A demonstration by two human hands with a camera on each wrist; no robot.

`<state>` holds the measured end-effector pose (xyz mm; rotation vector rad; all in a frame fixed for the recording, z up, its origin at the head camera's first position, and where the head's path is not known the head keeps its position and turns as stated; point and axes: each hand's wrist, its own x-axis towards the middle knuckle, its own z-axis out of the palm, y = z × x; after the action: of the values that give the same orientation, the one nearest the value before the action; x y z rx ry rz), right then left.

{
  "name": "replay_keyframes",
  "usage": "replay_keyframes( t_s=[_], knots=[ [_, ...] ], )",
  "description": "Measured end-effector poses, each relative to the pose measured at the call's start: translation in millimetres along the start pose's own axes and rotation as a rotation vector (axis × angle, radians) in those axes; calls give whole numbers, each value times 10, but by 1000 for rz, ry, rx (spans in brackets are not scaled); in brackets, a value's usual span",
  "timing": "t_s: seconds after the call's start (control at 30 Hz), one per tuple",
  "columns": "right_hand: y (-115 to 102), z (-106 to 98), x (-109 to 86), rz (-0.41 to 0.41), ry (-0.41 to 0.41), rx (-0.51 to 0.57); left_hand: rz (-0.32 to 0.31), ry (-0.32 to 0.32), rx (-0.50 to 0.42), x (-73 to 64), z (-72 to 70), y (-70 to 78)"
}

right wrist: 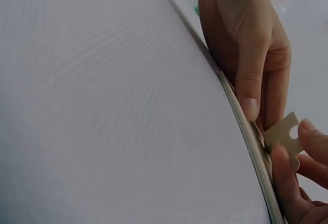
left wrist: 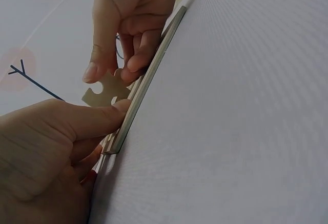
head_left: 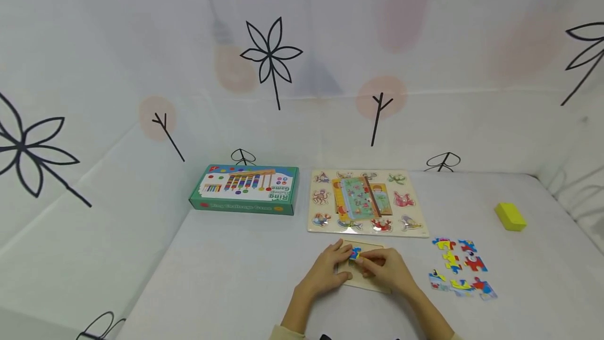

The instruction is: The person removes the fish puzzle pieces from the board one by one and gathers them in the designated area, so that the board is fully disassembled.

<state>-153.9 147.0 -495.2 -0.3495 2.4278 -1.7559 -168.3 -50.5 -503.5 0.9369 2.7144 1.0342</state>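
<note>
A blue jigsaw puzzle piece with yellow and red marks (head_left: 355, 253) stands tilted over the upper part of a wooden puzzle tray (head_left: 365, 281). My right hand (head_left: 388, 269) pinches it between thumb and fingertips; its plain wooden back (left wrist: 105, 92) shows in the left wrist view. At the tray's left side, my left hand (head_left: 325, 272) rests with fingers extended, its thumb (right wrist: 249, 106) on the tray border. The left fingertips are close to the piece; whether they touch it I cannot tell. Right of the tray lie several loose puzzle pieces (head_left: 452, 261), picture side up.
Behind the tray lies a large sea-animal board (head_left: 325, 227) with picture cards (head_left: 357, 198) on top. A green Ring Challenge Game box (head_left: 245, 190) stands back left. A yellow block (head_left: 510, 216) sits at the right on the white table (head_left: 226, 277).
</note>
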Motion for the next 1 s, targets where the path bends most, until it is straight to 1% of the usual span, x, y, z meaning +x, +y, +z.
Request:
replay_keyframes(
  t_s=[0.07,0.27,0.33,0.37,0.47,0.53,0.63,0.77,0.87,1.0],
  knots=[
    [-21,6,7,29,-1,36,8,8,-2,-1,0,-3],
    [-64,-3,4,142,45,-27,1,2,5,5,-9,13],
    [-45,-10,-6,163,63,-19,-5,-1,16,6,-11,18],
    [-35,-12,-11,172,75,2,-6,-2,20,5,-11,21],
    [-7,-19,-29,163,89,70,-7,-2,23,0,-15,25],
    [-7,-28,-39,139,81,110,-2,-3,24,1,-19,27],
    [-7,-35,-48,108,57,142,4,-3,28,3,-18,24],
    [-7,-43,-56,106,24,134,6,-5,28,1,-11,13],
    [-9,-48,-55,122,17,125,3,-7,19,-2,-4,1],
    [-8,-55,-53,120,22,145,11,0,9,-8,2,-5]
  ],
)
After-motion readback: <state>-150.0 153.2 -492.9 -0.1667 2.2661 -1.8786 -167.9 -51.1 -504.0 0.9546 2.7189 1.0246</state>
